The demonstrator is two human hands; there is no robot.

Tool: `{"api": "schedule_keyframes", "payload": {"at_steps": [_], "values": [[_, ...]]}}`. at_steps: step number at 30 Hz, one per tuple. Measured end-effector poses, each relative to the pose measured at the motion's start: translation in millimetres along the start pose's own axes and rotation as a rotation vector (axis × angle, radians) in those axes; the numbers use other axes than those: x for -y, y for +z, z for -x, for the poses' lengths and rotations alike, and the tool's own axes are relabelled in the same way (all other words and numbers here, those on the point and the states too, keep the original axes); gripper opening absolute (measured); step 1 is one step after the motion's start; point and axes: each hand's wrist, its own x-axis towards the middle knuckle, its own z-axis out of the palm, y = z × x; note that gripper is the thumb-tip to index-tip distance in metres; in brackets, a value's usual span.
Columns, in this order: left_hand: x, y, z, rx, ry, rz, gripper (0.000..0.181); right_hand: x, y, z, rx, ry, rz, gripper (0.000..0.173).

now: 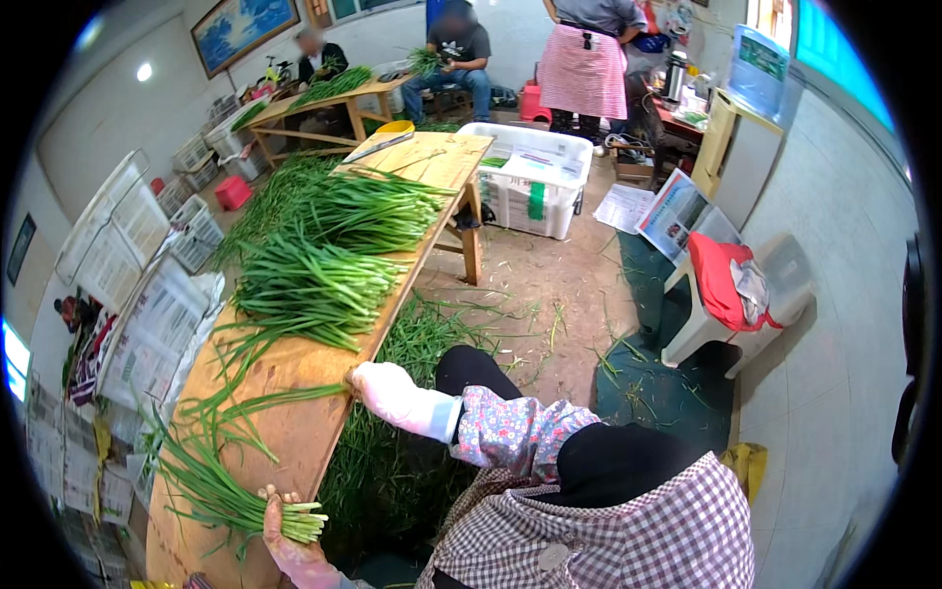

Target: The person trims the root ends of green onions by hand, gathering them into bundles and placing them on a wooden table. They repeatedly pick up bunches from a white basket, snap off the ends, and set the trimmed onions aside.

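Observation:
My left hand [288, 524] is closed around the stem ends of a bunch of garlic chives [228, 495], near the table's front edge. The bunch's leaves fan out to the left over the wooden table [294, 368]. With its fingertips at the table edge, my right hand [379, 390] pinches the pale end of a few loose chives [294, 397]. Their leaves trail across the wood. Both hands wear thin, light sleeves or gloves; the left fingers look soiled. Farther along lie two large heaps of chives, a nearer heap [316, 287] and a farther heap [368, 213], stems towards me.
Chive scraps [412, 339] cover the floor beside the table. A knife-like blade [379, 147] lies at its far end. Beyond stand a white crate [537, 191] and people at another table [324, 103]. A plastic chair [736, 294] holds a red cloth at right.

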Motion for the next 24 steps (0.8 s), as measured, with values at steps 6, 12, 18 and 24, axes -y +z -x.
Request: {"api": "schedule_keyframes", "payload": {"at_steps": [6,12,18,24], "values": [[9,15,2,0.216,0.065,-0.19,0.041,31,-13,18,0.351,0.542,-1.613,0.026],[-2,51,12,0.347,-0.008,-0.184,0.044,88,-18,52,0.611,0.401,-1.709,0.027],[-30,23,28,0.152,0.407,-0.763,0.044,114,-27,52,0.597,0.186,-1.416,0.015],[-78,18,38,-0.096,0.376,-0.538,0.044,61,-8,96,1.243,0.066,-1.262,0.017]]}}
